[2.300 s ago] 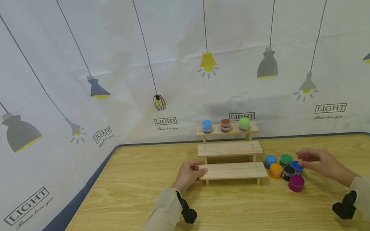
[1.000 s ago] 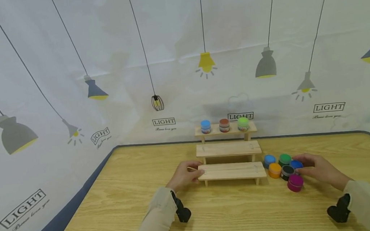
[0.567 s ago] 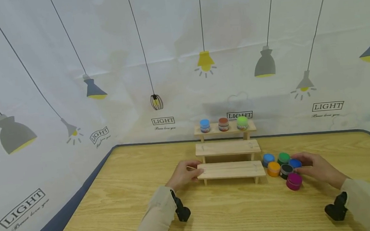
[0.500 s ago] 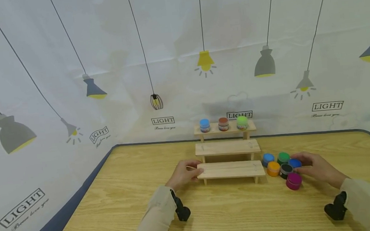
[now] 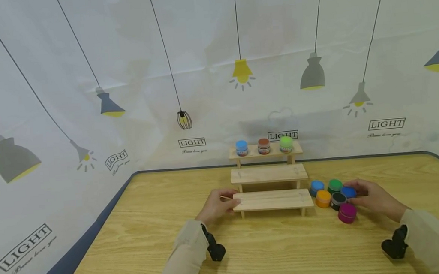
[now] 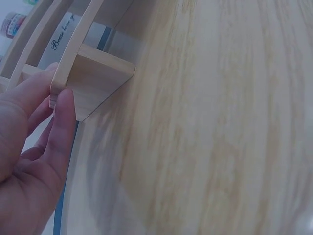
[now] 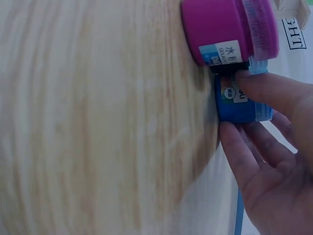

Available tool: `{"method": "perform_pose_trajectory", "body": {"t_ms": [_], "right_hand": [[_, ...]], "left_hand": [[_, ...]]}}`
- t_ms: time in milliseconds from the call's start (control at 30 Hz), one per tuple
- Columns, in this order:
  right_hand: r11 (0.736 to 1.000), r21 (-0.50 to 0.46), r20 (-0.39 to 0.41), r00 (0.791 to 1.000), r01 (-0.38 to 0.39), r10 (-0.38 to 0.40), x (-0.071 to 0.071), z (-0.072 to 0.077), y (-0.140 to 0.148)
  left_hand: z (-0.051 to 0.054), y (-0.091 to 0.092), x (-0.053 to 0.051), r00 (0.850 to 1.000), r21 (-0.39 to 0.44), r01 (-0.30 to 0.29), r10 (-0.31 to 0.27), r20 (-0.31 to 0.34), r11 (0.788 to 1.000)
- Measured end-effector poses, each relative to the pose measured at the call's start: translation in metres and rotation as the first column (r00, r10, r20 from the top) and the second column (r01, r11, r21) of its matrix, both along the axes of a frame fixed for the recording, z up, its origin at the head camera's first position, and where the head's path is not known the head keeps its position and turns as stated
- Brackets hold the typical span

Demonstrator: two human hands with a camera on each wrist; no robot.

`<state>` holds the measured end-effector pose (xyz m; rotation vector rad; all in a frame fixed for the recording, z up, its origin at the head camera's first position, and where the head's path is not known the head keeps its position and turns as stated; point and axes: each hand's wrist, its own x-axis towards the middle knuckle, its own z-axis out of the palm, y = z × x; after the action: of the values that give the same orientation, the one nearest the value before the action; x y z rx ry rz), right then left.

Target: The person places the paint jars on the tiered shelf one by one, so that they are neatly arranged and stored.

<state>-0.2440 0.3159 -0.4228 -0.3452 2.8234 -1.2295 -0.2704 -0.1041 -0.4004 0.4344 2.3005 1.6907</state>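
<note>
A three-step wooden display shelf (image 5: 272,199) stands on the table. At its left end, my left hand (image 5: 215,208) pinches the lowest step between thumb and fingers; the left wrist view has the thumb against the board's edge. Right of the shelf, several gouache paint jars sit clustered. My right hand (image 5: 379,199) holds the dark blue paint jar (image 7: 237,103) between thumb and fingers, and the jar is still among the others. Beside it are a magenta jar (image 7: 220,29), a black jar (image 5: 338,200), a green jar (image 5: 335,185), an orange jar (image 5: 323,198) and a lighter blue jar (image 5: 317,187).
On the top step stand a light blue jar (image 5: 241,148), a brown jar (image 5: 263,146) and a light green jar (image 5: 286,144). Behind the wooden table (image 5: 166,244) hangs a white backdrop (image 5: 208,90) printed with lamps.
My right hand has moved left and down from beside the cluster and taken hold of the dark blue jar. My left hand keeps its grip on the lowest step. The head view has shifted slightly.
</note>
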Motion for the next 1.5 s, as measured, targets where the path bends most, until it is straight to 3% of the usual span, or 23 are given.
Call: {"method": "perform_pose_trajectory", "body": {"t_ms": [167,733,900,1167,1500], "right_hand": [[1.0,0.012,-0.002,1.0,0.002,-0.002,0.0,0.001,-0.001],[0.999,0.037,-0.047,0.999,0.001,0.001,0.005,0.003,0.0],[0.997,0.068,-0.031,0.999,0.024,-0.022,0.009,0.011,0.003],[0.994,0.101,-0.118,0.993,0.029,-0.017,0.013,0.026,0.004],[0.994,0.089,-0.203,0.975,-0.069,0.086,0.018,0.051,-0.021]], "left_hand": [[-0.016,-0.002,-0.012,1.0,-0.004,-0.011,0.011,-0.004,1.0],[-0.019,-0.002,-0.013,1.0,-0.011,-0.025,0.025,-0.007,1.0],[-0.02,-0.001,-0.013,0.999,-0.013,-0.035,0.035,0.0,0.999],[-0.02,-0.001,-0.013,0.999,-0.01,-0.032,0.032,-0.011,0.999],[-0.021,-0.001,-0.013,0.999,-0.007,-0.036,0.036,-0.005,0.999]]}}
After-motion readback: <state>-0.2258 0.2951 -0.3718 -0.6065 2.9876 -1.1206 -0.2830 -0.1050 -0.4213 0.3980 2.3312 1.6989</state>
